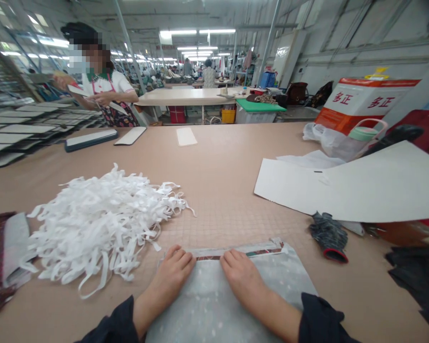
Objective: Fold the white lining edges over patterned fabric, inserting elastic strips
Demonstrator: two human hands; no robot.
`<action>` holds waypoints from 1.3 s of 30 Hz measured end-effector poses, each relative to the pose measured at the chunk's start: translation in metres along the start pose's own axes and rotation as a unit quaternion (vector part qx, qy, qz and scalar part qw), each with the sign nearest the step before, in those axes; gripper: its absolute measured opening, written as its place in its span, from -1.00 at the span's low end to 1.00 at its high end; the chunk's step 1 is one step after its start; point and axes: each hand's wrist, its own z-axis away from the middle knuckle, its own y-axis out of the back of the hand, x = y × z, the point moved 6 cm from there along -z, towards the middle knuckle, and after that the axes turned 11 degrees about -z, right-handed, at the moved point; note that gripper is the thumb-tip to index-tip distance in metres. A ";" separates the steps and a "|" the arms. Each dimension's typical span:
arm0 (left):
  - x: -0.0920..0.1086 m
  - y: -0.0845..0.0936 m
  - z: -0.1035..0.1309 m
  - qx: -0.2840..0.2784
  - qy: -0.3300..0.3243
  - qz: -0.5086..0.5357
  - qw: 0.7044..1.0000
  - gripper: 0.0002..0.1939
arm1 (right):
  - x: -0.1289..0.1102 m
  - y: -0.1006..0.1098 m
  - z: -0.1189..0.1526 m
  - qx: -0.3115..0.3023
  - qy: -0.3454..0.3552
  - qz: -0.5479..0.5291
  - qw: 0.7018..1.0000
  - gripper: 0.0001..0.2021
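My left grip (173,269) and right grip (242,276) rest apart near the far edge of the grey cloth (207,305); fingers bent down, can't tell if pinching. Cloth on the tabletop (221,181), mostly on my side of both. Dark patterned strip (208,258) runs left-right between them, long axis crosswise; right grip nearer its right end. White tape heap (103,224) off left.

Grey cloth (214,305), white strips (103,224), tan table (218,190)
Pale flecks dot the cloth; its band (264,253) is reddish brown. The glove (327,233) is mottled dark grey with a red cuff (335,256), the box (364,107) white and orange-red, the sleeves (110,324) dark navy.
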 end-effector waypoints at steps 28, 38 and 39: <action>-0.020 0.009 0.058 0.133 0.231 -0.002 0.964 -0.80 | -0.066 -0.042 -0.059 -0.034 0.063 -0.156 0.985 -0.85; -0.023 0.008 0.065 0.131 0.295 0.051 0.945 -0.82 | -0.063 -0.037 -0.070 -0.068 0.058 -0.214 0.973 -0.81; -0.023 0.007 0.065 0.128 0.300 0.054 0.944 -0.83 | -0.062 -0.038 -0.071 -0.060 0.048 -0.222 0.972 -0.80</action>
